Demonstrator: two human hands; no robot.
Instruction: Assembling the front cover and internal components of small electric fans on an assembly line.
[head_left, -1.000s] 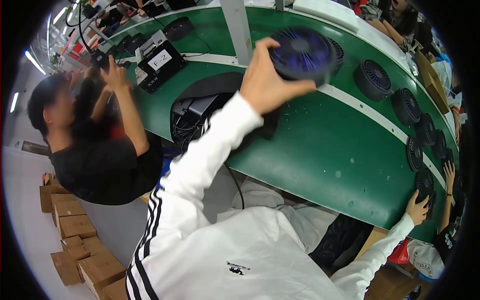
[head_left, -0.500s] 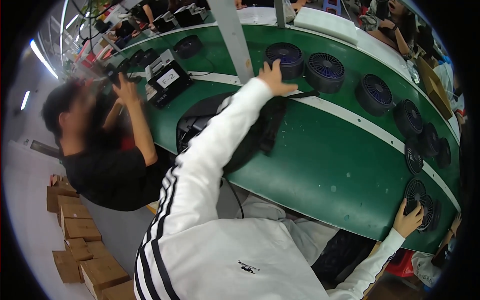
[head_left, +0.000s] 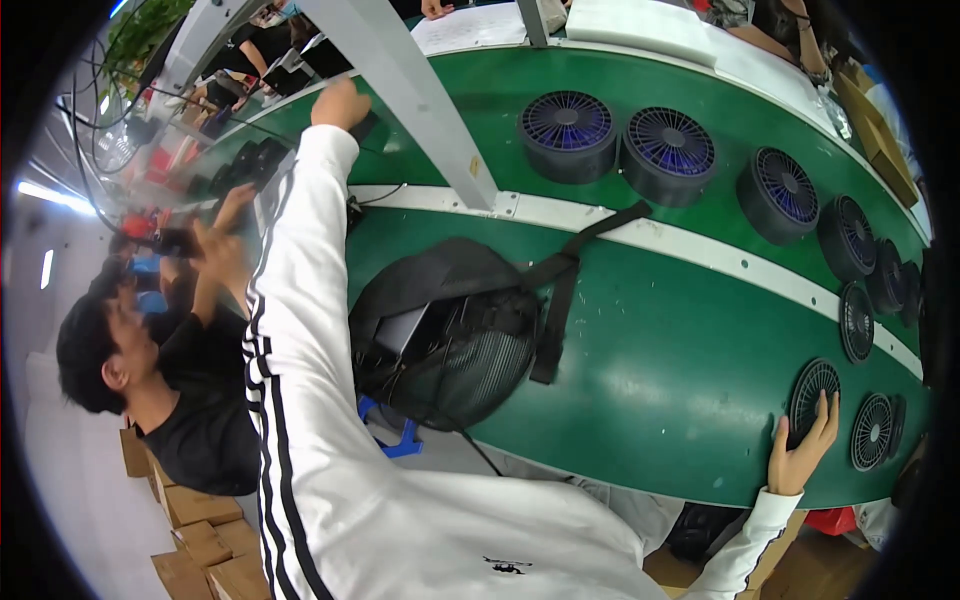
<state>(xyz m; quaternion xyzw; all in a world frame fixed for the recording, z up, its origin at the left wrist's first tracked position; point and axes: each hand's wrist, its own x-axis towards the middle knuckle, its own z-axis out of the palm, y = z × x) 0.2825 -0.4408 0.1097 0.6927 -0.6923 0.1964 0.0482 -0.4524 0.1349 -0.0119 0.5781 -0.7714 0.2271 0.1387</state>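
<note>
At the far left of the green bench, my left hand (head_left: 340,103) curls down over a dark round fan body (head_left: 370,126). The hand and sleeve cover most of that fan, and the fingertips are hidden. On the near right, my right hand (head_left: 805,445) grips a black fan head (head_left: 815,388), thumb at its near side and fingers over its slatted face. Another black fan head (head_left: 872,432) sits just right of that hand. Toward the back stand fans with purplish centres (head_left: 568,122), with several more (head_left: 847,237) curving along the right.
A black mesh backpack (head_left: 450,330) lies at the bench's near left edge, its strap crossing the white divider strip (head_left: 690,240). A grey post (head_left: 420,100) rises beside my left arm. A co-worker (head_left: 150,380) sits at left. Cardboard boxes (head_left: 205,545) are stacked on the floor.
My left hand has swung left from the back fans, behind the post, to the dark fan body. The right hand has drawn one fan head slightly left, apart from its neighbour. The view has turned left.
</note>
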